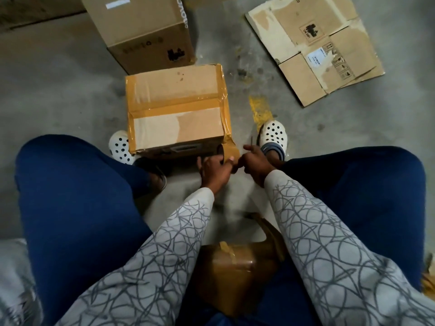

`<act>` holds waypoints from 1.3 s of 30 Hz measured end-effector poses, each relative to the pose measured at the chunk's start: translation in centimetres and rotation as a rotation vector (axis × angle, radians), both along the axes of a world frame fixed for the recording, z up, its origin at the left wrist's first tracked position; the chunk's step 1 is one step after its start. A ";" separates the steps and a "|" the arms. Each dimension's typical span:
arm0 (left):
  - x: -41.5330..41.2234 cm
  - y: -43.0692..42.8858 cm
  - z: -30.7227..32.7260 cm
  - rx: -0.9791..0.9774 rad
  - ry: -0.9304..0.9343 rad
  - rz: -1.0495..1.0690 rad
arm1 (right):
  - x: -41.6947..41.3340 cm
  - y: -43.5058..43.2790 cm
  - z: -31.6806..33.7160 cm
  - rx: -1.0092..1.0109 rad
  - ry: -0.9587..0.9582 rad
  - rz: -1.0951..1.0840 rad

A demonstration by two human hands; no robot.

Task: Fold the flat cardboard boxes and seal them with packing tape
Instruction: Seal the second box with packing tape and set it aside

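- The box (174,109) is set on the floor (58,90) between the shoes, its top and edges already banded with tape; a strip is run off its near right corner down to the roll (229,150), just beside the near face.
- The roll is gripped by the left hand (216,170), fingers curled round its rim; the right hand (256,164) is curled just beside it; whether tape or a small tool is pinched there cannot be told.
- The box is judged light and fairly stiff, though its panels would likely give if pressed mid-face; it is best held by corners and edges; the taped faces will be slick.
- The tape is thin and sticky, apt to fold on itself, so it should be kept taut, and the roll taken by its rim or core.
- A flat sheet (317,50) lies well apart at far right, not yet folded; a second box (143,34) stands behind, cut off by the top edge.
- The box's near face is partly hidden by the hands; a brown taped bundle (235,267) in the lap is dim and half covered by the sleeves; what it is cannot be made out.
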State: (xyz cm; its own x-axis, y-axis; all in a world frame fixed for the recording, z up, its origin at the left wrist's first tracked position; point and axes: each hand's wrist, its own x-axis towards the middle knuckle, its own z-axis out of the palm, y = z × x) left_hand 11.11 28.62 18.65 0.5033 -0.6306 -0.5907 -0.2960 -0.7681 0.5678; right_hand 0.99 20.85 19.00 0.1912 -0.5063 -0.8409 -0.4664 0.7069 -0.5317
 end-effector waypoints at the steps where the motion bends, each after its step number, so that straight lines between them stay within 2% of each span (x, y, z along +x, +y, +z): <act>1: -0.2 -0.1 0.4 -0.066 0.098 0.090 | -0.3 0.0 0.2 -0.007 0.014 -0.047; 3: -0.5 -0.3 0.6 -0.117 0.276 0.298 | -0.5 -0.1 0.4 -0.025 -0.001 -0.124; 6: -1.1 -0.4 0.7 -0.119 0.335 0.483 | -0.6 -0.3 1.1 -0.020 -0.057 -0.130; 12: 0.2 -2.0 -0.3 -0.088 0.419 0.326 | -0.5 0.0 1.4 -0.092 -0.033 -0.101; 14: 0.6 -2.4 -0.7 -0.075 0.452 0.316 | -0.7 -0.4 1.6 -0.192 0.018 -0.103; 18: 0.6 -2.9 -0.4 -0.091 0.495 0.410 | -1.5 -1.2 2.0 -0.551 0.270 0.176; 22: -0.8 -2.6 -0.3 -0.111 0.462 0.530 | -1.6 -2.0 1.3 -0.843 0.344 0.348; 27: -0.8 -2.3 -0.9 -0.096 0.346 0.548 | -1.1 -2.1 1.4 -0.971 0.264 0.495; 31: -1.1 -2.2 -0.8 -0.086 0.390 0.625 | -0.7 -1.6 2.0 -1.060 0.199 0.628; 39: -2.3 -1.6 -0.4 -0.039 0.447 0.785 | -0.6 -1.2 2.3 -1.176 0.208 0.768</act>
